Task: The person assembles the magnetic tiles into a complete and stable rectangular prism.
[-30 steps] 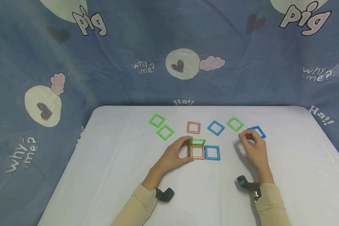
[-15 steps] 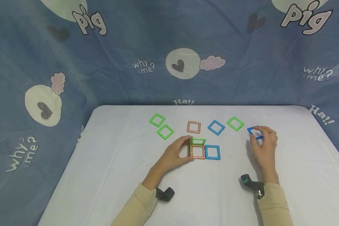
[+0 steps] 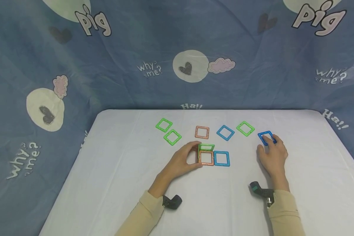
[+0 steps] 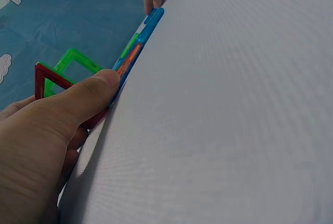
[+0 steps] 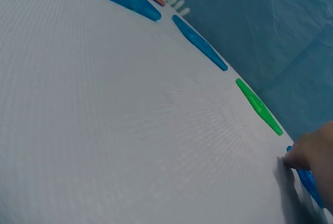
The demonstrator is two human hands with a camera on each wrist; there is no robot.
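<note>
In the head view my left hand (image 3: 181, 160) grips a small build of magnetic tiles at its left side, thumb at the near corner, fingers behind. The build has an orange tile (image 3: 206, 164) lying flat, a green tile (image 3: 206, 149) standing at its back and a red tile (image 4: 39, 81) upright at the left, seen in the left wrist view. A light blue tile (image 3: 222, 165) lies flat against the orange one's right side. At the far right my right hand (image 3: 274, 159) touches a dark blue tile (image 3: 265, 132) with its fingertips, the thumb apart from it.
Behind the build lie an orange tile (image 3: 202, 138), a blue tile (image 3: 229, 136) and a green tile (image 3: 250, 133). Two more green ones, a farther tile (image 3: 167, 129) and a nearer tile (image 3: 172, 144), lie to the left. A patterned blue cloth (image 3: 129, 88) hangs behind the white table (image 3: 121, 157).
My right hand has moved rightward from beside the dark blue tile, then its fingers came down onto it, the thumb drawing off. My left hand has kept its hold on the build.
</note>
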